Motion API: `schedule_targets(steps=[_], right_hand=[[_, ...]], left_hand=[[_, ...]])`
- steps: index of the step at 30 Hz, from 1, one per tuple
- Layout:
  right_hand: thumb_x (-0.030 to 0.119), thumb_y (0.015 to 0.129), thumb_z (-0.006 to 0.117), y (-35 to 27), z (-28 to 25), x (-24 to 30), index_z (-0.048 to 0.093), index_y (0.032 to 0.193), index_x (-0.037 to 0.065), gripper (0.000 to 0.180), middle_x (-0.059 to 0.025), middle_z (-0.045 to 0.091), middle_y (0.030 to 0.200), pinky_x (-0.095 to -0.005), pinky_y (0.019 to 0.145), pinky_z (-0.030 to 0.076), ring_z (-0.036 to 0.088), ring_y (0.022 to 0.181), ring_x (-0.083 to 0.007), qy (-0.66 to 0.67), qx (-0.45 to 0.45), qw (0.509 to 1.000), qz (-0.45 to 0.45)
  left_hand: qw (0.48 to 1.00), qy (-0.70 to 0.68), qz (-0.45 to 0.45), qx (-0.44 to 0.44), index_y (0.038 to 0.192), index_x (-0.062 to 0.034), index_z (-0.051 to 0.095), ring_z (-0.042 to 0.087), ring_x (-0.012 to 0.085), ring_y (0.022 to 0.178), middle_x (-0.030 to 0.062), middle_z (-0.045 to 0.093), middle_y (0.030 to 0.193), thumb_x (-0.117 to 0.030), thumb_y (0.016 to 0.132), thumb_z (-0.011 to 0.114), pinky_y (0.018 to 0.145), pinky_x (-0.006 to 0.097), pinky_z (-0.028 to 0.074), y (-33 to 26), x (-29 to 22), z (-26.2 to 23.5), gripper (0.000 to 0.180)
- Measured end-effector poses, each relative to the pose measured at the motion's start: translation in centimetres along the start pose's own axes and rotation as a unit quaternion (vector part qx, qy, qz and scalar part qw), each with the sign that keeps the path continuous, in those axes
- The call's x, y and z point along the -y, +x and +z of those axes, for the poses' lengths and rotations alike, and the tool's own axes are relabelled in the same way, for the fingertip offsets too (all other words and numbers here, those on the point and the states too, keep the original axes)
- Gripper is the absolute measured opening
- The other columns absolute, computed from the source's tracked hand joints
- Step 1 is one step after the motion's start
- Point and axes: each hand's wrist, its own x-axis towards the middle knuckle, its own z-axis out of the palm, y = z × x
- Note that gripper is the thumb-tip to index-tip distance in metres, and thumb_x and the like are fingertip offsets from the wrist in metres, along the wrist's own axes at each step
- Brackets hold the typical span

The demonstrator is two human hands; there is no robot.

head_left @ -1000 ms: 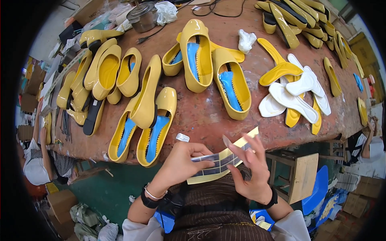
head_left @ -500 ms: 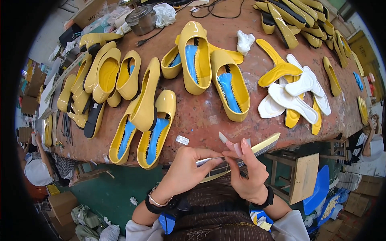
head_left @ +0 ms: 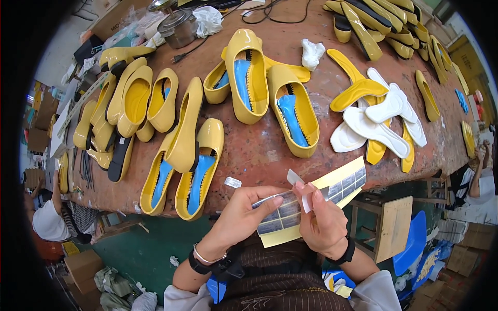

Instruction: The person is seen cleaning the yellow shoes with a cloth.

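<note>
My left hand [head_left: 241, 212] pinches the left end of a pale yellow sheet of silver-grey labels [head_left: 285, 217], its thumb lying on the front. At the sheet's middle, my right hand [head_left: 324, 223] is closed with small translucent peeled labels [head_left: 307, 199] caught between its fingertips and sticking out from them. Whether it also touches the sheet is hard to tell. Beyond my hands on the table stand yellow shoes with blue strips inside, among them an open flat [head_left: 294, 111] and a pair at the front left [head_left: 199, 173]. A small whitish label [head_left: 233, 182] lies near the table's front edge.
White and yellow insoles [head_left: 376, 127] lie heaped at the right of the reddish table [head_left: 244, 150]. More yellow shoes crowd the left [head_left: 137, 96] and the far right corner [head_left: 373, 31]. A metal pot [head_left: 179, 28] stands at the back. A wooden stool [head_left: 394, 228] is off the right edge.
The label sheet has tilted up so its printed face shows. My right hand has drawn its fingers in around the peeled labels, while my left keeps hold of the sheet's left end.
</note>
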Motion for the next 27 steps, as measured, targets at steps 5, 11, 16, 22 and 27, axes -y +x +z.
schedule_targets(steps=[5, 11, 16, 22, 27], right_hand=[[-0.015, 0.081, 0.064, -0.3, -0.5, -0.7, 0.049, 0.134, -0.007, 0.055, -0.0213, 0.072, 0.102, -0.044, 0.088, 0.058, 0.073, 0.085, -0.0294, -0.01, -0.002, 1.0, -0.006], [-0.016, 0.079, 0.063, 0.0, -2.4, -2.0, 0.04, 0.142, -0.003, 0.068, -0.0221, 0.071, 0.107, -0.0553, 0.1, 0.049, 0.073, 0.089, -0.0299, -0.044, 0.01, 0.999, 0.005], [-0.017, 0.077, 0.068, 0.0, -5.4, -2.8, 0.024, 0.151, -0.004, 0.088, -0.0206, 0.069, 0.112, -0.0526, 0.113, 0.036, 0.068, 0.106, -0.0261, -0.133, 0.022, 0.983, 0.122], [-0.014, 0.082, 0.065, -0.4, -8.3, -3.8, 0.013, 0.156, 0.001, 0.091, -0.0241, 0.055, 0.135, -0.0455, 0.105, 0.047, 0.066, 0.096, -0.0226, 0.056, -0.241, 0.936, 0.253], [-0.016, 0.084, 0.061, 0.2, -8.9, -3.6, 0.009, 0.158, 0.007, 0.093, -0.0244, 0.054, 0.135, -0.0285, 0.083, 0.056, 0.065, 0.091, -0.0181, 0.119, -0.23, 0.906, 0.334]], left_hand=[[0.999, 0.024, -0.017, 0.033, 0.125, 0.0042, 0.064, 0.062, 0.009, 0.103, 0.0073, 0.07, 0.114, -0.013, 0.1, 0.06, 0.091, 0.027, 0.05, 1.0, -0.6, 0.0, 0.031], [0.98, -0.132, -0.043, 0.139, 0.137, 0.0039, 0.055, 0.058, 0.014, 0.119, 0.0093, 0.064, 0.129, 0.002, 0.093, 0.057, 0.102, 0.029, 0.046, 4.1, -0.5, -0.1, 0.043], [0.991, 0.022, 0.084, 0.099, 0.137, 0.0047, 0.053, 0.059, 0.0168, 0.118, 0.0114, 0.063, 0.13, 0.002, 0.092, 0.059, 0.103, 0.032, 0.046, 10.7, -1.7, 1.8, 0.045], [0.722, 0.486, 0.403, -0.282, 0.128, -0.0009, 0.059, 0.06, 0.0349, 0.112, 0.0186, 0.067, 0.113, -0.014, 0.087, 0.068, 0.106, 0.047, 0.04, 15.8, -3.4, 2.1, 0.044], [0.614, 0.676, 0.232, -0.334, 0.113, -0.0055, 0.062, 0.06, 0.0291, 0.099, 0.0112, 0.067, 0.093, -0.018, 0.079, 0.074, 0.108, 0.056, 0.031, 15.5, -0.5, -3.3, 0.037]])
